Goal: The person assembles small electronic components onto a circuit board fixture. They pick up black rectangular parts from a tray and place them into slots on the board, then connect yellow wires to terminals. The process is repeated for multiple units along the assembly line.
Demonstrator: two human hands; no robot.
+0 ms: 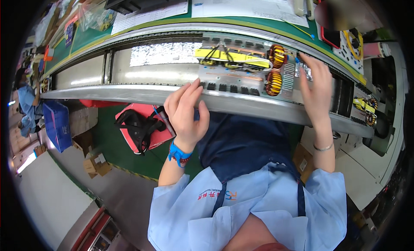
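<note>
A populated circuit board lies across the metal conveyor rails in front of me. It carries two yellow-and-black wound toroid coils, a yellow-taped transformer, rows of black parts and loose wires. At the board's lower left corner is my left hand, its fingers stretched out over the near rail with fingertips by the board's edge. My right hand is at the board's right end, thumb and forefinger apart. Its forefinger reaches toward a small blue part. Whether either hand's fingertips press on the board is hard to make out.
The near conveyor rail runs between me and the board. Beyond stand a black tray and printed papers on a green bench. Another board sits farther right along the conveyor. Below left are a red stool and a blue bin.
</note>
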